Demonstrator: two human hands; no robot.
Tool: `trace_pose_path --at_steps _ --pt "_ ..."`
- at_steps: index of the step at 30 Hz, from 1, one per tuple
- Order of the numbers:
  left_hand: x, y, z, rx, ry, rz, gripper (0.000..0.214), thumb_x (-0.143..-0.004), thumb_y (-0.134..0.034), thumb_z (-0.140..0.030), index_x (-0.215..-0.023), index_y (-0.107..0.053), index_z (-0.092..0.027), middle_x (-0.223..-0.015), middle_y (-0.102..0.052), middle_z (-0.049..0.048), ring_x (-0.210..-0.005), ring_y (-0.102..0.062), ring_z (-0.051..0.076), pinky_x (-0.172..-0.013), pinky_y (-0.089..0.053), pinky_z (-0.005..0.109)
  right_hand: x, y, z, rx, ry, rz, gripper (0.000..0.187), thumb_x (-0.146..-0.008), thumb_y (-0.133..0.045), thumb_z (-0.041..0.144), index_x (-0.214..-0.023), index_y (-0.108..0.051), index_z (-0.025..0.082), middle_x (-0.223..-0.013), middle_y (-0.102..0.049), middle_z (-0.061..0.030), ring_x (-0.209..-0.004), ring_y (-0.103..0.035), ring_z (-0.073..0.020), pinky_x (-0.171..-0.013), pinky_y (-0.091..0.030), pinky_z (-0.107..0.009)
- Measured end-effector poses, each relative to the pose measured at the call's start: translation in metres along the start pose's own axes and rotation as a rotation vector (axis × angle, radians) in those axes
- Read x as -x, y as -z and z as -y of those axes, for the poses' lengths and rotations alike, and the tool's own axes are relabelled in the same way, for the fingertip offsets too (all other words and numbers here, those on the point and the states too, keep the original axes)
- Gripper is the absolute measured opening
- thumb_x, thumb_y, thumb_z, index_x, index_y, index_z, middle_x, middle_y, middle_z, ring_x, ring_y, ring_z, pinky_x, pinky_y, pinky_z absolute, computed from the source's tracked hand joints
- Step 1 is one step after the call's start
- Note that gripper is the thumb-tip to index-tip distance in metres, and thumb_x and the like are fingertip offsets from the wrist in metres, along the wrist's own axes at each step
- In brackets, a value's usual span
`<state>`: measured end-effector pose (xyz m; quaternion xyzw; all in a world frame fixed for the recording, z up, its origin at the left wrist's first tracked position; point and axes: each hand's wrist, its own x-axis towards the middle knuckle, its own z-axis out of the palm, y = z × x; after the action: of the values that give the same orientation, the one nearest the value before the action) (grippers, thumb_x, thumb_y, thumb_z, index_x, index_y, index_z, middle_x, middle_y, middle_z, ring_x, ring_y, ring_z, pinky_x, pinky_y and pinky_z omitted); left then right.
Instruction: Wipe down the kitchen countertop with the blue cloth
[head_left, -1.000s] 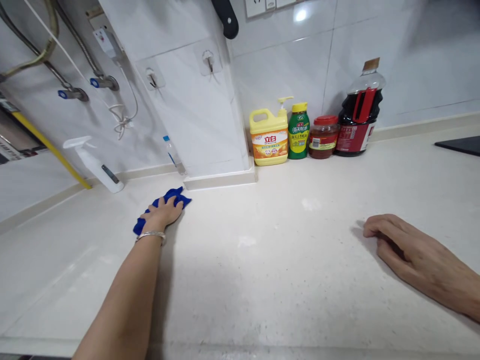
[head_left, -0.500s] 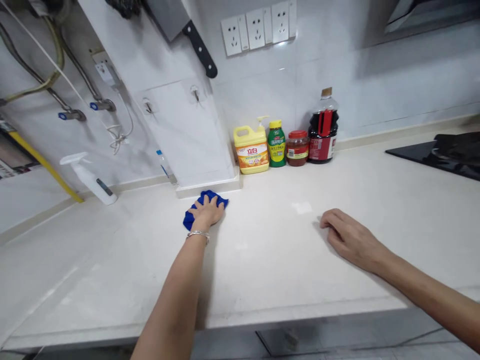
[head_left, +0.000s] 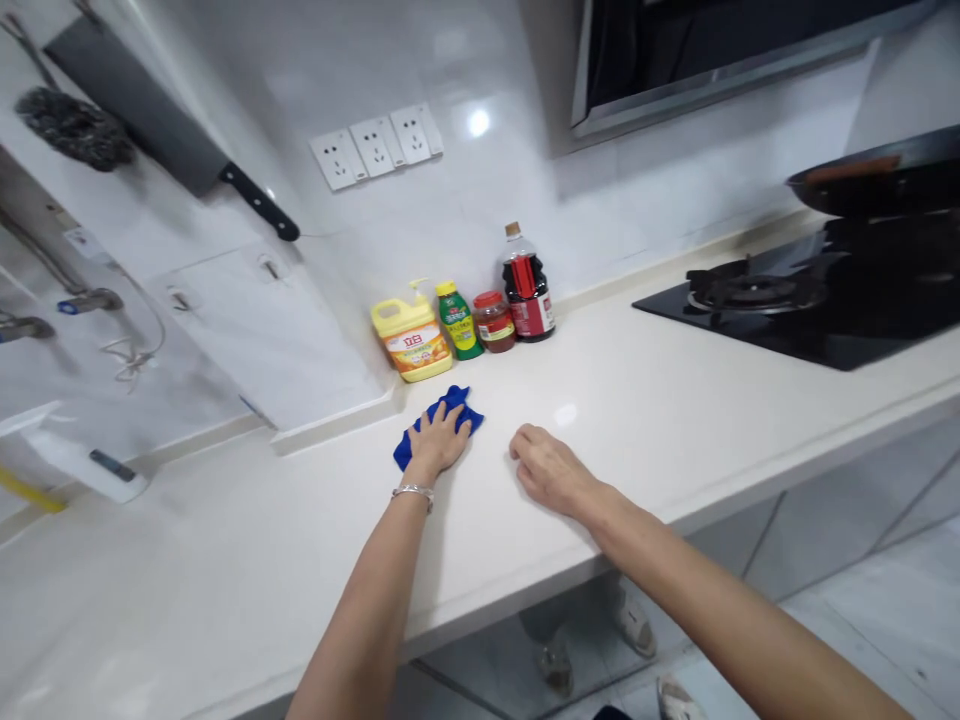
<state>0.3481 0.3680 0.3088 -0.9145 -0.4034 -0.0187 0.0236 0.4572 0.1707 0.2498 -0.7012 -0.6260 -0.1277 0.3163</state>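
Observation:
My left hand lies with fingers spread over a blue cloth, pressing it flat to the white countertop. The cloth's crumpled edges show beyond the fingertips. A silver bracelet circles the left wrist. To its right, my right hand rests on the counter with its fingers curled in, and nothing shows in it. Behind the cloth stand a yellow detergent jug, a green squeeze bottle, a red-lidded jar and a large dark sauce bottle.
On the right is a black gas stove bearing a wok. A cleaver and a scrubber hang on the wall at upper left. Below them, a white spray bottle stands on the counter. A wall ledge juts out near the cloth.
The view has swung right, bringing more of the stove in. My left hand and the cloth have moved right along the counter, in front of the detergent jug. The hands are closer together.

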Motion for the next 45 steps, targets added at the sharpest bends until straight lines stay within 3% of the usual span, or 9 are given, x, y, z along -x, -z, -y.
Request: trace_pose_path --at_steps 6,9,12,15,18,25,34,39,45 --pt "0.042 -0.002 -0.064 0.027 -0.203 -0.004 0.061 -0.101 -0.03 -0.059 -0.157 -0.041 -0.036 -0.173 -0.025 0.003 -0.158 -0.023 0.04 -0.125 -0.023 0.067 0.013 0.028 0.004 -0.125 -0.013 -0.058 0.025 -0.085 -0.047 0.003 -0.095 -0.064 0.018 -0.098 -0.07 -0.0086 -0.094 -0.066 -0.02 -0.089 -0.055 -0.032" --pt "0.066 -0.001 -0.074 0.045 -0.268 -0.004 0.059 -0.102 -0.032 -0.06 -0.157 -0.041 -0.039 -0.173 -0.025 0.0008 -0.159 -0.021 0.036 -0.127 -0.022 0.064 0.045 0.043 0.006 -0.127 -0.017 -0.266 0.03 -0.087 -0.046 0.004 -0.106 -0.064 0.019 -0.104 -0.072 -0.0095 -0.098 -0.068 -0.0217 -0.091 -0.056 -0.036" --pt "0.089 0.0 -0.078 0.068 -0.345 -0.011 0.057 -0.103 -0.035 -0.059 -0.155 -0.043 -0.04 -0.172 -0.026 -0.0008 -0.159 -0.02 0.035 -0.128 -0.02 0.063 0.093 0.051 0.008 -0.024 -0.041 -0.463 0.036 -0.091 -0.047 0.005 -0.121 -0.061 0.018 -0.121 -0.071 -0.0129 -0.112 -0.067 -0.0246 -0.105 -0.051 -0.046" --pt "0.11 0.002 -0.083 0.081 -0.43 -0.011 0.054 -0.103 -0.039 -0.056 -0.154 -0.045 -0.04 -0.172 -0.028 -0.0012 -0.159 -0.021 0.035 -0.128 -0.02 0.064 0.135 0.05 0.009 0.103 0.013 -0.496 0.042 -0.094 -0.048 0.006 -0.133 -0.055 0.016 -0.13 -0.069 -0.0146 -0.125 -0.062 -0.0264 -0.117 -0.041 -0.054" --pt "0.129 0.002 -0.091 0.078 -0.497 -0.015 0.052 -0.103 -0.043 -0.054 -0.153 -0.046 -0.04 -0.171 -0.029 -0.0019 -0.159 -0.022 0.034 -0.129 -0.02 0.063 0.155 0.042 0.008 0.147 0.082 -0.482 0.054 -0.092 -0.048 0.006 -0.145 -0.049 0.015 -0.134 -0.067 -0.0147 -0.132 -0.059 -0.027 -0.118 -0.042 -0.054" --pt "0.154 0.001 -0.101 0.098 -0.644 -0.038 0.05 -0.103 -0.047 -0.051 -0.152 -0.048 -0.042 -0.17 -0.032 -0.003 -0.158 -0.025 0.03 -0.128 -0.024 0.063 0.151 0.021 0.003 0.156 0.037 -0.575 0.068 -0.087 -0.047 0.01 -0.154 -0.04 0.016 -0.133 -0.067 -0.0157 -0.129 -0.06 -0.029 -0.112 -0.046 -0.054" --pt "0.156 -0.001 -0.1 0.119 -0.697 -0.041 0.051 -0.102 -0.044 -0.059 -0.149 -0.05 -0.043 -0.169 -0.033 -0.0041 -0.158 -0.025 0.03 -0.127 -0.027 0.065 0.146 -0.004 -0.019 0.183 0.124 -0.782 0.058 -0.085 -0.044 0.013 -0.143 -0.051 0.02 -0.12 -0.073 -0.0117 -0.12 -0.066 -0.0239 -0.107 -0.046 -0.045" --pt "0.153 -0.002 -0.109 0.108 -0.645 -0.042 0.05 -0.102 -0.042 -0.061 -0.148 -0.051 -0.045 -0.169 -0.034 -0.0051 -0.158 -0.026 0.03 -0.128 -0.026 0.063 0.151 -0.026 -0.028 0.148 0.041 -0.721 0.055 -0.086 -0.046 0.018 -0.139 -0.056 0.026 -0.122 -0.073 -0.0088 -0.119 -0.067 -0.0255 -0.109 -0.045 -0.048" --pt "0.133 -0.004 -0.123 0.068 -0.577 -0.069 0.049 -0.102 -0.044 -0.058 -0.149 -0.05 -0.044 -0.169 -0.034 -0.0042 -0.158 -0.027 0.03 -0.127 -0.028 0.061 0.145 0.004 -0.004 0.084 0.025 -0.761 0.065 -0.086 -0.047 0.009 -0.151 -0.047 0.016 -0.125 -0.07 -0.0145 -0.127 -0.062 -0.0269 -0.115 -0.044 -0.051"
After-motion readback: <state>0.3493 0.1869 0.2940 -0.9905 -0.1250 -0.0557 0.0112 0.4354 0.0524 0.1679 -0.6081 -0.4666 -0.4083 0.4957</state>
